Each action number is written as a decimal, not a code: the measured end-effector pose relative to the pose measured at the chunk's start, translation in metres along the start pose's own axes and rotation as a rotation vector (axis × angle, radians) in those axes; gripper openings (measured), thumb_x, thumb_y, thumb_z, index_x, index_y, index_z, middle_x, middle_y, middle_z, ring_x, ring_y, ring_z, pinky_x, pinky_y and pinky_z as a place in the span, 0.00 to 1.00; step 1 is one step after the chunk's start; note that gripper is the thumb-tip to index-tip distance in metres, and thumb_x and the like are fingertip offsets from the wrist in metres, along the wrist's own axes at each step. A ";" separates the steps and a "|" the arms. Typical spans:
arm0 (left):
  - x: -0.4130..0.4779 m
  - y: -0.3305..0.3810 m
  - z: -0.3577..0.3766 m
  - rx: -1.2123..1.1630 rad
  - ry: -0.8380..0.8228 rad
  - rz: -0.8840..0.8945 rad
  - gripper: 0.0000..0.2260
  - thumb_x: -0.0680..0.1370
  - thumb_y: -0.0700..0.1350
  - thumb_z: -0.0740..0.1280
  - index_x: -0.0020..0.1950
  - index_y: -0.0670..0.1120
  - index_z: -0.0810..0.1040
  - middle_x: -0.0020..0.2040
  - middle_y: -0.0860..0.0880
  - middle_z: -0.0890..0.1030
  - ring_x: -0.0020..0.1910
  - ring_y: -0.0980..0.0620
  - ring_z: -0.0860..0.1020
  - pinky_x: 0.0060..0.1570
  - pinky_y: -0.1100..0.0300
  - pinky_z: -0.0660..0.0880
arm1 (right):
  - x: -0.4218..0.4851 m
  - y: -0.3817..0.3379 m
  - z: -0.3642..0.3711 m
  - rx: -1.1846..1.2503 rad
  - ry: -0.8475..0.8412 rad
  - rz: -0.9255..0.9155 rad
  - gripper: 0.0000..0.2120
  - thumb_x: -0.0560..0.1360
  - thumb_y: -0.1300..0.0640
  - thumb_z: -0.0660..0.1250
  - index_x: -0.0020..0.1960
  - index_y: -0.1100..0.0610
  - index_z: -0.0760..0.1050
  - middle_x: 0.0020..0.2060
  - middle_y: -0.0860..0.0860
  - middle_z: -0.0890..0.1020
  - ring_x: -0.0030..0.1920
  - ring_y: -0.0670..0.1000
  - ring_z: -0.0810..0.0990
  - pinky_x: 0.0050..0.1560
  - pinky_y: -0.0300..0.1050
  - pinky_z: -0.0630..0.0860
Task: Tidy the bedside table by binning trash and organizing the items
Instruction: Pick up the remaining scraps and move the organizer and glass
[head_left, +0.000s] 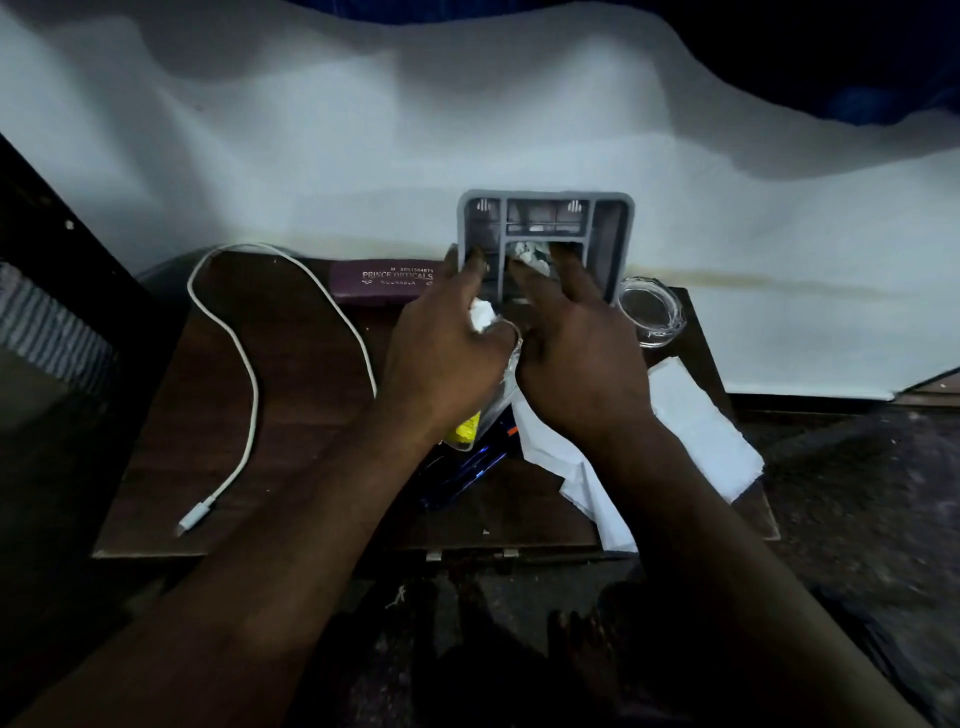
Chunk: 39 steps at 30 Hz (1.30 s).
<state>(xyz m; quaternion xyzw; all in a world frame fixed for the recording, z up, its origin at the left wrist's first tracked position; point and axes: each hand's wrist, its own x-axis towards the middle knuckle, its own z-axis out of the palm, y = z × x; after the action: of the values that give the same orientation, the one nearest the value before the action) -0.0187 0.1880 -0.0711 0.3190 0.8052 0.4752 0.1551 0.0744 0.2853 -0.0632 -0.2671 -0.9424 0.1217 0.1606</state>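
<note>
1. Head view: my left hand (447, 358) pinches a white wad (482, 313) just in front of the grey tray (621, 228) at the back of the table (291, 415).
2. My right hand (576, 353) is spread flat, with its fingers by the paper ball (530, 254) in the tray, maybe touching it.
3. A cable (249, 374) lies on the left.

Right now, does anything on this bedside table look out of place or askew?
Yes: crumpled paper sits in a compartment of the grey organizer. White sheets lie askew, hanging over the table's front right edge. The cable sprawls uncoiled at left. The left hand grips a white wad.
</note>
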 end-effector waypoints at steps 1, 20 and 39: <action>-0.001 0.000 0.001 0.014 -0.010 0.014 0.31 0.78 0.42 0.69 0.81 0.47 0.64 0.81 0.48 0.64 0.78 0.52 0.66 0.68 0.69 0.62 | 0.000 0.000 0.000 0.001 -0.004 0.009 0.34 0.71 0.55 0.59 0.78 0.50 0.70 0.78 0.59 0.67 0.62 0.66 0.81 0.53 0.58 0.82; 0.002 -0.003 -0.006 -0.214 0.026 -0.187 0.33 0.78 0.42 0.69 0.82 0.50 0.63 0.74 0.54 0.74 0.49 0.58 0.82 0.45 0.66 0.75 | 0.003 0.017 -0.012 0.434 0.453 0.302 0.12 0.74 0.52 0.77 0.51 0.54 0.77 0.35 0.42 0.81 0.36 0.39 0.80 0.40 0.34 0.75; 0.005 -0.004 0.000 -0.281 -0.056 -0.149 0.37 0.72 0.46 0.70 0.79 0.61 0.65 0.74 0.49 0.75 0.60 0.51 0.81 0.57 0.55 0.80 | 0.005 0.039 0.002 0.119 0.286 0.299 0.08 0.73 0.58 0.73 0.51 0.54 0.87 0.45 0.52 0.89 0.48 0.53 0.85 0.43 0.32 0.62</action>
<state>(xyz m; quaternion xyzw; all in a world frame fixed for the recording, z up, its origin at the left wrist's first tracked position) -0.0239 0.1895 -0.0744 0.2465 0.7478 0.5612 0.2553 0.0872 0.3198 -0.0762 -0.4085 -0.8510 0.1603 0.2884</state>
